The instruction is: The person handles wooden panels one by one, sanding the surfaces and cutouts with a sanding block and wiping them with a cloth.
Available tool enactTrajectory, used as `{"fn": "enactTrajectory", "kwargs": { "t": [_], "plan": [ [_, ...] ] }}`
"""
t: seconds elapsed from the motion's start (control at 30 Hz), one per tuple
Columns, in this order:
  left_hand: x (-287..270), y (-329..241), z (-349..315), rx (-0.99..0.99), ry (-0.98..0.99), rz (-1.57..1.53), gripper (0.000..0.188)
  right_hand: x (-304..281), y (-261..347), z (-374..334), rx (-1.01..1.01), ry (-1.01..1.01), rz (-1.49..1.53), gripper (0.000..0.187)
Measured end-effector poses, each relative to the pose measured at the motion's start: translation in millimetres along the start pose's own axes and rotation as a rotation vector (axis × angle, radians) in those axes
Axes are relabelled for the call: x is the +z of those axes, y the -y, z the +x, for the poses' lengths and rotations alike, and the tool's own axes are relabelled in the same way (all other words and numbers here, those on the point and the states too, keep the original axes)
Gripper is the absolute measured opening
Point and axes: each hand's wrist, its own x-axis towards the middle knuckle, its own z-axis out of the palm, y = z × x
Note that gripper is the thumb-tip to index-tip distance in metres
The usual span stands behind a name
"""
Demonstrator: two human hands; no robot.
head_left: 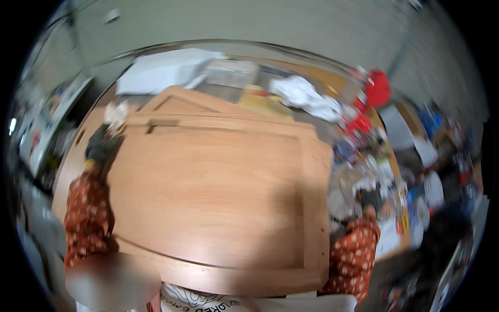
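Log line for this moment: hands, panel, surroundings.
left hand: gloved, at wooden panel far-left corner | right hand: gloved, beside right edge | panel: flat on cluttered table

Pale grey wall [291, 26] behind; cluttered workbench [400, 156] right; white sheets [161, 70] stacked beyond.

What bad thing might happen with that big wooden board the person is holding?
1. The big wooden panel fills the whole space between the gloved left hand and right hand; held only at its far edges, it might tip or slip.
2. The right edge sits close to the small cluttered items on the table, so swinging the panel may knock them off.
3. The picture is blurry, so the grip cannot be seen clearly.
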Motion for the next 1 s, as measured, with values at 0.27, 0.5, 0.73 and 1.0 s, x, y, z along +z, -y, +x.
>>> {"fn": "enactTrajectory", "kwargs": {
  "t": [0.27,0.5,0.73,1.0],
  "plan": [
    [-17,-47,-18,-0.23,0.158,0.339,0.067,-79,67,-64,-0.307,-0.268,0.105,0.064],
    [-22,-65,-15,-0.22,0.191,0.351,0.064,-138,242,-187,-1.191,0.361,0.479,0.062],
    [-5,-40,-10,-0.152,0.109,0.24,0.061,-47,418,-302,-1.831,0.636,-0.005,0.058],
    [3,-33,-7,-0.147,0.132,0.113,0.05,19,504,-386,-1.635,0.541,-0.834,0.056]
  ]
}}
